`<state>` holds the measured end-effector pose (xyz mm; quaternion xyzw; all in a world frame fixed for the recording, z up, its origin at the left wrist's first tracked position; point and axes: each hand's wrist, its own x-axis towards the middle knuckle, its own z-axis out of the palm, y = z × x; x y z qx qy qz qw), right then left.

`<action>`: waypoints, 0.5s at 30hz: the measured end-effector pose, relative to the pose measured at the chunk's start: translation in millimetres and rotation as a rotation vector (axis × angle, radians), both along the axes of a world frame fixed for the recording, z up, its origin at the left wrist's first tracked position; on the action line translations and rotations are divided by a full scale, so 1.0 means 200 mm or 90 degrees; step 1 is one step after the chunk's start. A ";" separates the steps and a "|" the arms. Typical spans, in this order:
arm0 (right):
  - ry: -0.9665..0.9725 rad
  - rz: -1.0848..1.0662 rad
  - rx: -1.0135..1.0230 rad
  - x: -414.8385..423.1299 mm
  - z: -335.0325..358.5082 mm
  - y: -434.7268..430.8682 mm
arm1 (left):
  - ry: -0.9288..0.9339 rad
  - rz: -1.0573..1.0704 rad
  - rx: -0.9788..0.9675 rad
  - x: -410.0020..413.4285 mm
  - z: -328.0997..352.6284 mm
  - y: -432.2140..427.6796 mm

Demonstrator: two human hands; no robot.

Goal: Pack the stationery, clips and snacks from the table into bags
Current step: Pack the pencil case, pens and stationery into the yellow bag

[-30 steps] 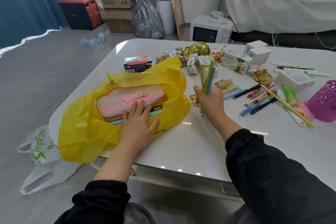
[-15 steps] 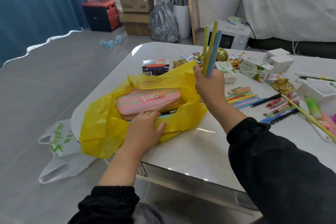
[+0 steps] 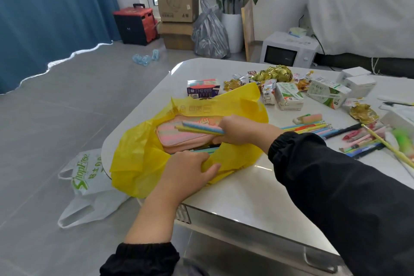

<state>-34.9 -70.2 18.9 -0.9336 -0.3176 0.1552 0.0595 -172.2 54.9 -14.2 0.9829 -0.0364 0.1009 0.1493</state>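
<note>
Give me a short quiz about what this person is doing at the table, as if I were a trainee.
1. True or false: the pink pencil case lies inside the yellow bag.
2. The right hand holds: A) coloured pencils, B) a carton, C) scissors?
3. Where does the white shopping bag lie?
Key: 1 true; 2 A; 3 on the floor, beside the table.

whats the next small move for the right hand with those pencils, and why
Probably lower the pencils and let go inside the yellow bag. The right hand grips them lying level just above the pink pencil case, already within the bag's mouth, and the left hand holds the bag's near edge, so the opening looks ready.
</note>
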 end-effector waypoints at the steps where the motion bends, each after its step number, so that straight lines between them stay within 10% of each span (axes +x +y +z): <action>1: -0.024 0.020 -0.045 -0.01 0.00 -0.01 | -0.019 -0.009 -0.004 0.00 0.00 0.00; 15: -0.093 0.079 -0.103 -0.02 -0.05 0.02 | -0.113 0.075 -0.032 0.09 -0.13 -0.03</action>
